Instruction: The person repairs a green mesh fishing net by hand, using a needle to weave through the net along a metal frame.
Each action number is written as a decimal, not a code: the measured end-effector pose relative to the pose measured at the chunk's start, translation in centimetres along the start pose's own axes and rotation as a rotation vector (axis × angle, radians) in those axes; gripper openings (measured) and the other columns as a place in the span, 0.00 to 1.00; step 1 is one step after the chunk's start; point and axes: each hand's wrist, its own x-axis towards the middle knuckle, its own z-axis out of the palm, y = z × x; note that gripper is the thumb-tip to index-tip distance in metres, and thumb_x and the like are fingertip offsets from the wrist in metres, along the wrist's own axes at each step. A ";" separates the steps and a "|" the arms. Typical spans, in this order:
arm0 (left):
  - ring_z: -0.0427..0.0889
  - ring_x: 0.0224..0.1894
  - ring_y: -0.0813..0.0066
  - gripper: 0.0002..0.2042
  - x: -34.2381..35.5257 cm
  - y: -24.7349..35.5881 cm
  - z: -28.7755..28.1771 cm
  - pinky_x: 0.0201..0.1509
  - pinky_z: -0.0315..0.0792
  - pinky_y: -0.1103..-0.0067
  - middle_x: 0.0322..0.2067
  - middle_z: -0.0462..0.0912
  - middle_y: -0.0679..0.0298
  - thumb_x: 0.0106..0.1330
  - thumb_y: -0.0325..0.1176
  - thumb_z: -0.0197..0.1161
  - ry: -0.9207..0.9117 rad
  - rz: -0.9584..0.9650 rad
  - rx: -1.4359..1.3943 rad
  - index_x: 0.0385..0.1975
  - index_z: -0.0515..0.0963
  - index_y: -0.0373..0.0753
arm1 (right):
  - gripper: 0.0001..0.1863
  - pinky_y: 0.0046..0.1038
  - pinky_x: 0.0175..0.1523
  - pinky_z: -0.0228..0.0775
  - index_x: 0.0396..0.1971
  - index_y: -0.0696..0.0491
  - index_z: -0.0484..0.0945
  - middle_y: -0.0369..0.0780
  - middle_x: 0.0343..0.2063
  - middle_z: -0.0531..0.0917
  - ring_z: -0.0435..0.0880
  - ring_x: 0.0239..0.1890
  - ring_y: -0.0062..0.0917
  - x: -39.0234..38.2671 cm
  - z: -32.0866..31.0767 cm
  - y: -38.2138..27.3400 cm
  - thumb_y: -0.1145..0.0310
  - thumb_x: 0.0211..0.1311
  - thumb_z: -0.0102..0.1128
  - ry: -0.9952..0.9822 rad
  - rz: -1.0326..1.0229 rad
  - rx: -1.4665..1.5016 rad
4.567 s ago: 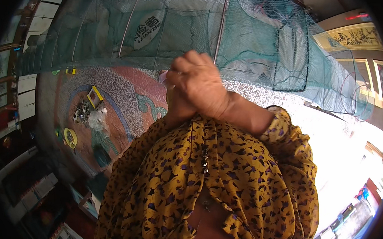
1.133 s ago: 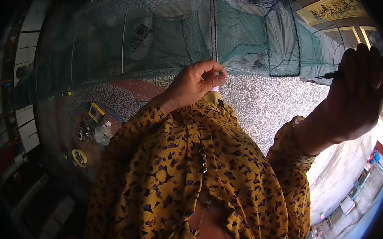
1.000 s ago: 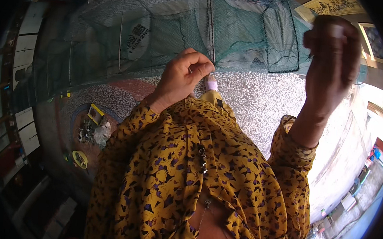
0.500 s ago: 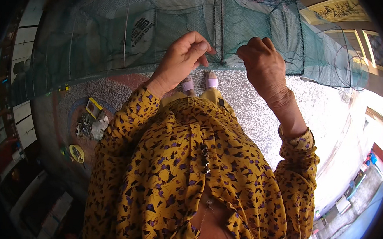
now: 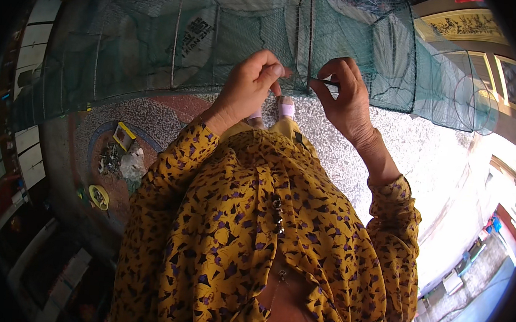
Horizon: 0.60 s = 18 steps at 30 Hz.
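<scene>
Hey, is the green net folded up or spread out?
Spread out: the green net stretches across the upper part of the view, its rods standing apart rather than bunched together.

Grey-white speckled hard floor (image 5: pixel 323 134) mid-rm, w/ reddish-brown curved band (image 5: pixel 184 104) & thin blue arc-shaped stripe (image 5: pixel 98 133) on L side. Far L: row of white rectangular panels (image 5: pixel 36 40), dim below. Upper R wall: wide yellow-framed panel (image 5: pixel 464 25) w/ dark motif. V. bright light at R, flr there nearly washed out.

The net (image 5: pixel 344 54) is green, the slippers (image 5: pixel 286 110) perhaps pale pink.
</scene>
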 end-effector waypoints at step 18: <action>0.75 0.31 0.76 0.06 0.1 -1.8 0.4 0.30 0.70 0.80 0.34 0.76 0.63 0.68 0.32 0.54 0.190 -0.045 -0.404 0.37 0.69 0.36 | 0.10 0.25 0.41 0.69 0.32 0.49 0.76 0.33 0.30 0.74 0.74 0.35 0.26 4.8 3.7 -8.2 0.63 0.52 0.65 0.080 -0.426 0.050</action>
